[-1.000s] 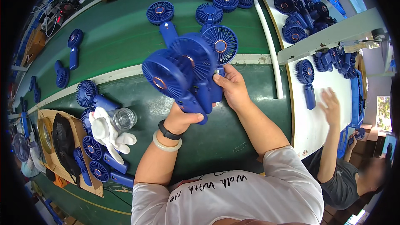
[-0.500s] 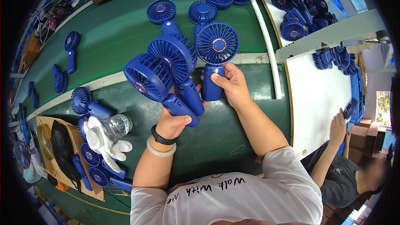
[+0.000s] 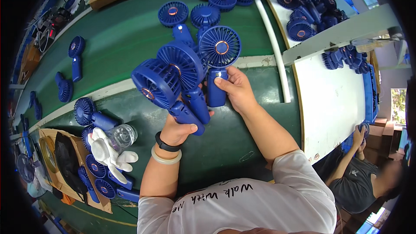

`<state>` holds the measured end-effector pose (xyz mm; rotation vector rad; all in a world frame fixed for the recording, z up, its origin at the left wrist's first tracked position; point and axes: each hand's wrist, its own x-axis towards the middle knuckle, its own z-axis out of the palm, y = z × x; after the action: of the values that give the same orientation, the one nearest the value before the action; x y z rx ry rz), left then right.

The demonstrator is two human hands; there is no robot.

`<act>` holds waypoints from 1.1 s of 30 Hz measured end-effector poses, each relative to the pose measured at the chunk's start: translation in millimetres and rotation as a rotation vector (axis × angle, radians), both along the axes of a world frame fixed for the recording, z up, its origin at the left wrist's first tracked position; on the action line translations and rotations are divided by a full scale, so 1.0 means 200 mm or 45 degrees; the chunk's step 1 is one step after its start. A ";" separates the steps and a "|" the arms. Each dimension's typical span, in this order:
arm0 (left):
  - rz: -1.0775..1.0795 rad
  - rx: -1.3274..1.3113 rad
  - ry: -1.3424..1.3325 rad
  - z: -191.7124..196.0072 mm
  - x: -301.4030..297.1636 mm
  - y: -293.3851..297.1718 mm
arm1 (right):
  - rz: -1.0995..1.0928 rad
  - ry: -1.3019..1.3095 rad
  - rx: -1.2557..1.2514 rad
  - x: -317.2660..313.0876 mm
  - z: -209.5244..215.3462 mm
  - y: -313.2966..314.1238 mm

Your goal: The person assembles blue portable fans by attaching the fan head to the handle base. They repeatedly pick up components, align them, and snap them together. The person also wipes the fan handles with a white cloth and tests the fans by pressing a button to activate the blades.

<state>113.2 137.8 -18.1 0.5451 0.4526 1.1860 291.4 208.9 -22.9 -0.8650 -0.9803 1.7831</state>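
Your left hand (image 3: 177, 131) carries two blue handheld fans at once, a near fan (image 3: 157, 83) and a far fan (image 3: 182, 63), their handles bunched side by side in one palm, probably so that the other hand has just one to manage. Their heads overlap and splay up to the left, since the round cages are too broad to lie flush. Your right hand (image 3: 239, 90) holds a third fan (image 3: 220, 47) by its handle, cage upright and facing you; that grip likely leaves the grille unobstructed and the front of the handle in sight. All three are raised over the dark green tabletop (image 3: 229, 147), in front of the green belt (image 3: 117, 47), where more fans lie. A white glove (image 3: 106, 147) rests against a clear jar (image 3: 123, 135) to your left, apart from the held fans.

Your left thumb is clamped across the near fan's handle; the fingers wrap behind, mostly hidden, with tips showing beside the far fan's handle. Your right thumb presses the front of its handle near the neck, the fingers curled behind, so you cannot tell their exact hold. Both forearms angle inward, the right reaching farther forward.
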 end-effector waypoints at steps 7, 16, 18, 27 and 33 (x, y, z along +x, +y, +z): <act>-0.021 0.137 0.458 0.06 0.03 -0.01 | -0.020 0.168 0.381 -0.12 0.03 -0.11; 0.274 0.863 1.575 0.50 0.20 -0.26 | 0.137 0.937 0.072 0.01 0.40 -0.30; 0.295 0.796 1.217 0.46 0.16 -0.29 | 0.227 0.969 0.127 0.03 0.39 -0.28; 0.639 1.159 1.768 0.44 0.10 -0.24 | 0.154 1.271 -0.301 -0.05 0.40 -0.40; 0.573 1.497 1.714 0.45 0.07 -0.18 | 0.191 1.276 -0.353 -0.08 0.40 -0.46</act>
<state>126.3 102.3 71.1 2.4132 1.0153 1.2936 275.3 116.6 57.8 0.0272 -0.1409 2.1359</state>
